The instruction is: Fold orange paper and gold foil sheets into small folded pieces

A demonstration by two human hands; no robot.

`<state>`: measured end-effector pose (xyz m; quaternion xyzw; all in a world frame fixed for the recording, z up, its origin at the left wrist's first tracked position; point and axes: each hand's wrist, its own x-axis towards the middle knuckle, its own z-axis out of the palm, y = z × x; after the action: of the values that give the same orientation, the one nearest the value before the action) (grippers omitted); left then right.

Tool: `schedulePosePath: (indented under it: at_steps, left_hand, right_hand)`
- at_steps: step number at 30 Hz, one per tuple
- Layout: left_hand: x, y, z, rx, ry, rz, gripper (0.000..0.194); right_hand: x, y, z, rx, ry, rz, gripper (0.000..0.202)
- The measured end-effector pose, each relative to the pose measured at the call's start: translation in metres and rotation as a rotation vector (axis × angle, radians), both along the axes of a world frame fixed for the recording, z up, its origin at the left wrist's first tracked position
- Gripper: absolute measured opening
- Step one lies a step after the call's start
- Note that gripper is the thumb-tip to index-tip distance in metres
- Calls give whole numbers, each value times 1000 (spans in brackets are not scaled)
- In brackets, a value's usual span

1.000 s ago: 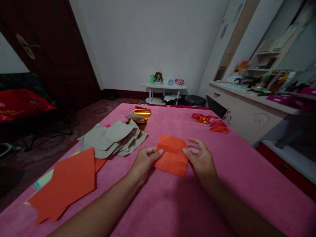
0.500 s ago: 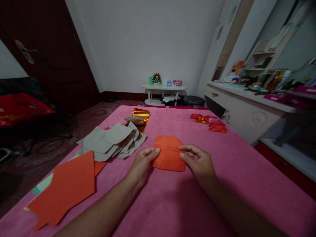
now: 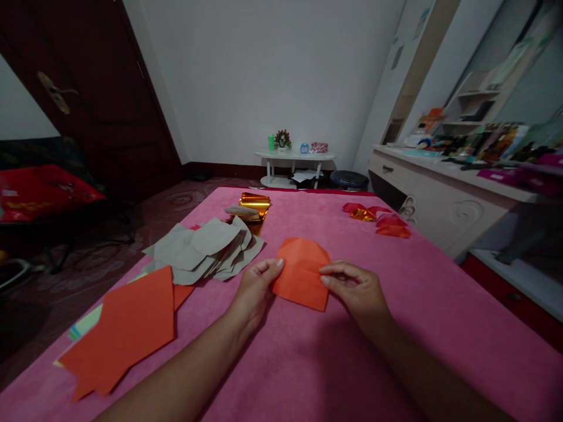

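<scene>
A small piece of orange paper (image 3: 302,272) with a rounded top edge is held up over the pink cloth (image 3: 281,357). My left hand (image 3: 255,288) pinches its left edge, thumb on the near face. At the right edge, my right hand (image 3: 357,288) grips it between thumb and index finger. Left of my hands lies a pile of grey paper cutouts (image 3: 206,249). Nearer to me, larger orange paper sheets (image 3: 132,328) with cut edges rest over pale green paper (image 3: 88,323).
Beyond the grey pile sits a roll of gold foil (image 3: 255,202). Red, gold and orange folded paper pieces (image 3: 378,217) lie at the far right of the cloth. A white dressing table (image 3: 440,187) stands to the right, a low white table (image 3: 294,155) by the wall.
The orange paper has tilted clockwise, its lower right corner dropping a little. Both hands keep their hold. The whole view has shifted slightly.
</scene>
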<state>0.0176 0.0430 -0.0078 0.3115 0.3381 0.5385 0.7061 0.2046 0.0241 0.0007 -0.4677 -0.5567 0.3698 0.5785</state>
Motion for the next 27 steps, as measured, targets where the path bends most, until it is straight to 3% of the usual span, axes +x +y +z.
schedulePosePath:
  at_steps: [6, 16, 22, 27]
  left_hand:
    - [0, 2, 1, -14, -21, 37, 29]
    - [-1, -1, 7, -10, -51, 5, 42]
    - [7, -8, 6, 56, -73, -38, 34]
    - [15, -17, 8, 16, -109, -53, 36]
  right_hand:
    - [-3, -2, 2, -15, -91, 66, 14]
    - [-6, -5, -1, 29, -51, -8, 7]
    - [-13, -10, 0, 57, -36, -71, 4]
    - [-22, -16, 0, 78, -34, -77, 2]
